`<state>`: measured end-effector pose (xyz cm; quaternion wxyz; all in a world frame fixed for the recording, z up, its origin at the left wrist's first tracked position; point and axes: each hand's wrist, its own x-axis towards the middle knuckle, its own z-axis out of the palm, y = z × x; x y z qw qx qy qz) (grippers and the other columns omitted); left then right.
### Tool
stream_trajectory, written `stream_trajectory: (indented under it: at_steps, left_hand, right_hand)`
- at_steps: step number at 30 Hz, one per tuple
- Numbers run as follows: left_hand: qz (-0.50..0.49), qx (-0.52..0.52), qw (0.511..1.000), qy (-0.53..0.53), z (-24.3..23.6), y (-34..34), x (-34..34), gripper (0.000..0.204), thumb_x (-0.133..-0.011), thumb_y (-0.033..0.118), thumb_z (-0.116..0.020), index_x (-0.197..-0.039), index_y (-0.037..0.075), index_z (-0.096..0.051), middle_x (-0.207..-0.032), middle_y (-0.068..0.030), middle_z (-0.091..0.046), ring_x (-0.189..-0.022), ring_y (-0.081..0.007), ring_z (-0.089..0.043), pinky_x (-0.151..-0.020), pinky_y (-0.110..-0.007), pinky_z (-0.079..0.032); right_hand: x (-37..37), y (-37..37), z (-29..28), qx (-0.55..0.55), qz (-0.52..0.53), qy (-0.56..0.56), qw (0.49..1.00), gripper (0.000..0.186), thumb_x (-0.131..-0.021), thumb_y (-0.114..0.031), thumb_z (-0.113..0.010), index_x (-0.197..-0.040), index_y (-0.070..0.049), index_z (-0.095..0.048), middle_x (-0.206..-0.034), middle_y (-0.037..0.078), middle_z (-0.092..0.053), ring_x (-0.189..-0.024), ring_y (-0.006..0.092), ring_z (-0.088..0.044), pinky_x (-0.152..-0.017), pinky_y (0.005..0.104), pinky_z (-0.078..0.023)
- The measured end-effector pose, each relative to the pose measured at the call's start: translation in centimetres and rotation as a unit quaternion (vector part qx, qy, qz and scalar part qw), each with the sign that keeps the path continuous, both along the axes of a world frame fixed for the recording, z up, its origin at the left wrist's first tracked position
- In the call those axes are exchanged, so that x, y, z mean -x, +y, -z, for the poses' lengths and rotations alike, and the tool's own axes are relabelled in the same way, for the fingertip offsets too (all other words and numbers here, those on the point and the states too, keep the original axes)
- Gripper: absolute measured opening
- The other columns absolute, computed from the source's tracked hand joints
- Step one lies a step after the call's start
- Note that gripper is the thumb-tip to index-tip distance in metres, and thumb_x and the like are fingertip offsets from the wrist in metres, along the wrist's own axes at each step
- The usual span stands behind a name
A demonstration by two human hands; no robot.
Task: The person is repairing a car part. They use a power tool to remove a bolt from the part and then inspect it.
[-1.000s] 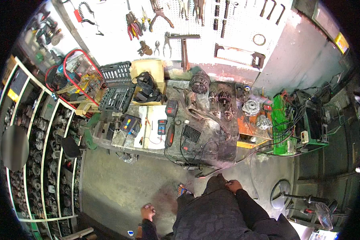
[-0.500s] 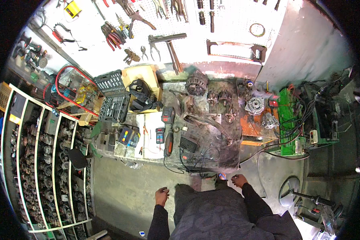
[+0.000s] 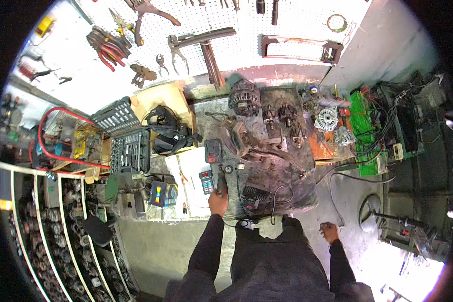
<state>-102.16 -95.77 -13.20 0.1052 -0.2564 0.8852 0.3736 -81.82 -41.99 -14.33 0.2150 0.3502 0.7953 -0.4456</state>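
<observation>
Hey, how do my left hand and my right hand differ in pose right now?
The left hand is over the bench, while the right hand is beyond its edge, over the floor.
The left hand is at a dark tool, though its grip is unclear; the right hand is at no tool and its fingers look loosely curled.
Both are bare, with dark sleeves.

Black sleeve (image 3: 206, 246); dark tool (image 3: 222, 180); white paper (image 3: 194, 167); red curved rail (image 3: 40, 133); bright green frame (image 3: 361, 130); white, dot-patterned pegboard (image 3: 307, 17).
</observation>
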Motion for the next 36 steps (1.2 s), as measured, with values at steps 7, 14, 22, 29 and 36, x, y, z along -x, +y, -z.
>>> stream_trajectory:
  at_steps: [7, 14, 22, 29, 36]
  left_hand:
    - [0.131, 0.174, 0.97, -0.108, 6.3, 0.0, 3.7, 0.085, -0.081, 0.031, -0.081, -0.144, -0.005, -0.037, -0.132, -0.025, -0.052, -0.122, -0.0402, -0.056, -0.102, -0.047, -0.05]
    - [0.186, 0.169, 0.967, -0.048, 8.3, -1.6, 4.3, 0.083, -0.075, 0.033, -0.084, -0.132, -0.011, -0.044, -0.123, -0.026, -0.056, -0.117, -0.0394, -0.059, -0.1, -0.042, -0.052]
    - [0.113, -0.101, 0.988, -0.01, 5.0, -3.8, 1.9, 0.052, -0.068, 0.027, -0.083, -0.103, -0.006, -0.064, -0.097, -0.0223, -0.071, -0.087, -0.035, -0.072, -0.078, -0.043, -0.057]
    - [0.046, -0.136, 0.99, -0.018, 5.4, 0.1, 3.7, 0.044, -0.068, 0.028, -0.081, -0.095, -0.005, -0.069, -0.088, -0.0199, -0.074, -0.085, -0.0369, -0.073, -0.076, -0.044, -0.057]
    - [0.146, 0.06, 0.987, -0.041, 7.3, 3.6, 5.9, 0.049, -0.082, 0.044, -0.074, -0.105, 0.001, -0.073, -0.097, -0.0209, -0.075, -0.097, -0.042, -0.071, -0.086, -0.05, -0.057]
  right_hand:
    - [-14.6, -10.3, -3.7, -0.088, -0.026, -0.166, 0.982, 0.034, -0.091, -0.039, -0.068, -0.097, -0.007, -0.077, -0.092, 0.017, -0.075, -0.087, 0.0334, -0.072, -0.079, 0.0415, -0.056]
    - [-14.9, -14.8, -9.5, 0.003, 0.111, -0.19, 0.975, 0.023, -0.094, -0.025, -0.07, -0.1, -0.003, -0.076, -0.08, 0.007, -0.074, -0.065, 0.0163, -0.068, -0.062, 0.0306, -0.054]
    - [-10.6, -15.4, -7.9, 0.002, 0.078, 0.013, 0.997, 0.026, -0.096, -0.025, -0.069, -0.111, -0.004, -0.073, -0.085, 0.005, -0.074, -0.072, 0.0126, -0.068, -0.061, 0.0293, -0.054]
    - [-10.8, -16.1, -7.9, 0.044, 0.126, -0.073, 0.988, 0.024, -0.096, -0.022, -0.066, -0.102, 0.0, -0.073, -0.083, 0.006, -0.073, -0.074, 0.0123, -0.068, -0.069, 0.0289, -0.054]
    - [-18.2, -15.7, -9.2, 0.018, 0.142, -0.082, 0.986, 0.023, -0.094, -0.02, -0.067, -0.105, -0.001, -0.073, -0.087, 0.008, -0.075, -0.075, 0.0149, -0.068, -0.069, 0.031, -0.054]
